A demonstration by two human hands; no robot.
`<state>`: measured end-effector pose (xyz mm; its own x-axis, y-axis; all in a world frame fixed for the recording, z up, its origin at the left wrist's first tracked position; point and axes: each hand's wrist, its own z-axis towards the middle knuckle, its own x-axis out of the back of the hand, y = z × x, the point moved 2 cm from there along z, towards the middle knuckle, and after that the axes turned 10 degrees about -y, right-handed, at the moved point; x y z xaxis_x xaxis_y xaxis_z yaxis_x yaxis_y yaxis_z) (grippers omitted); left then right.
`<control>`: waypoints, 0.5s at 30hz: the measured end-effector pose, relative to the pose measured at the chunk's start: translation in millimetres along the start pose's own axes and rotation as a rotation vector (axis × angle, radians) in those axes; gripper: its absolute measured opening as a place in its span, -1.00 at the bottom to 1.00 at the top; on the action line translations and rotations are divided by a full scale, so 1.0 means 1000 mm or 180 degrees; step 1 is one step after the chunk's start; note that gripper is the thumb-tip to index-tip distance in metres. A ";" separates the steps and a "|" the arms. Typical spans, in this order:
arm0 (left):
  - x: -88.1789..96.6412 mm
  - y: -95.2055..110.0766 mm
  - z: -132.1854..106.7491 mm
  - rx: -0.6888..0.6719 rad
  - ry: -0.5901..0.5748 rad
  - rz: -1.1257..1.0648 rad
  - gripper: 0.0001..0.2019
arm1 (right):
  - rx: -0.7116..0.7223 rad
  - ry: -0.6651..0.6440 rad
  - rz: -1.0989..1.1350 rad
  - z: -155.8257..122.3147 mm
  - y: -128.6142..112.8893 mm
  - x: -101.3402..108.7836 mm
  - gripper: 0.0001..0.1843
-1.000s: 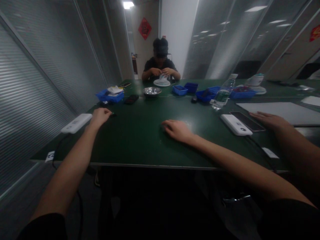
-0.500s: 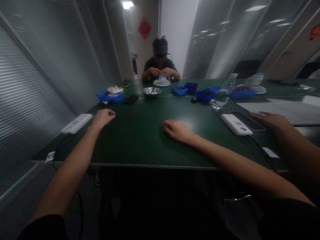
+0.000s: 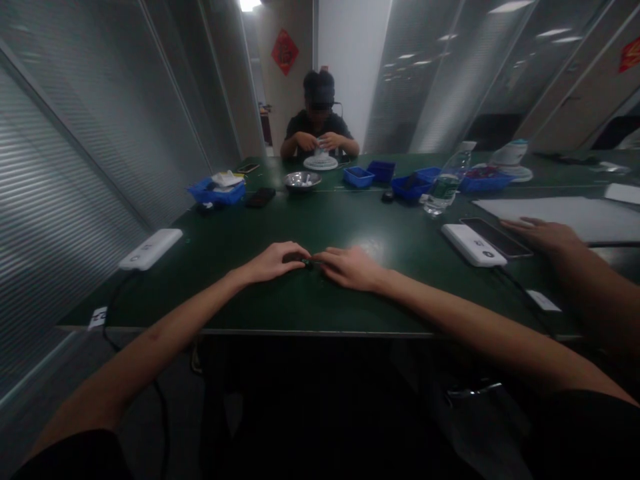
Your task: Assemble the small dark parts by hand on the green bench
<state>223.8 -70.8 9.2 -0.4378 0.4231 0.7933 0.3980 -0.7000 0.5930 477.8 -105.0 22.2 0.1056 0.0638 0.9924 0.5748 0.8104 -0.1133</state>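
Near the middle of the green table (image 3: 240,227), my left hand (image 3: 273,262) is closed in a pinch. A small dark piece (image 3: 307,264) shows at its fingertips, too small and blurred to name. My right hand (image 3: 353,268) rests on the tabletop with curled fingers, their tips meeting the left fingertips at that piece. Whatever lies between the right fingers is hidden.
White power banks with cables lie left (image 3: 151,249) and right (image 3: 474,245). Beside the right one are a phone (image 3: 495,238) and another person's hand (image 3: 545,233). Farther back stand a water bottle (image 3: 443,190), a metal bowl (image 3: 302,181), blue trays (image 3: 359,177) and a seated person (image 3: 320,127).
My left hand has moved right from near the left power bank to meet my right hand. The right hand stays nearly in place. The neighbour's hand has barely moved.
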 end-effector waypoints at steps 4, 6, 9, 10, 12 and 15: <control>-0.004 -0.001 0.001 0.0113 0.0017 -0.0218 -0.72 | 0.0092 -0.0016 -0.0055 0.000 0.000 -0.002 -0.54; -0.004 -0.003 0.001 0.0153 -0.0009 -0.0367 -0.71 | 0.0096 -0.0022 -0.0077 0.000 0.000 -0.002 -0.55; -0.004 -0.002 0.002 0.0168 -0.0022 -0.0539 -0.70 | 0.0106 0.0013 -0.0140 0.000 0.001 -0.003 -0.55; -0.004 -0.001 0.002 0.0180 -0.0021 -0.0592 -0.71 | 0.0107 0.0027 -0.0169 0.000 0.001 -0.003 -0.54; -0.005 0.000 0.003 0.0214 -0.0021 -0.0695 -0.71 | 0.0098 0.0042 -0.0228 0.000 0.001 -0.004 -0.54; -0.006 0.001 0.004 0.0208 -0.0015 -0.0837 -0.71 | 0.0082 0.0038 -0.0272 0.001 0.000 -0.004 -0.52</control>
<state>229.9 -71.6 5.4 -0.5292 0.5882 0.6115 0.3224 -0.5272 0.7862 477.0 -104.6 18.2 0.0668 -0.0129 0.9977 0.5611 0.8273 -0.0268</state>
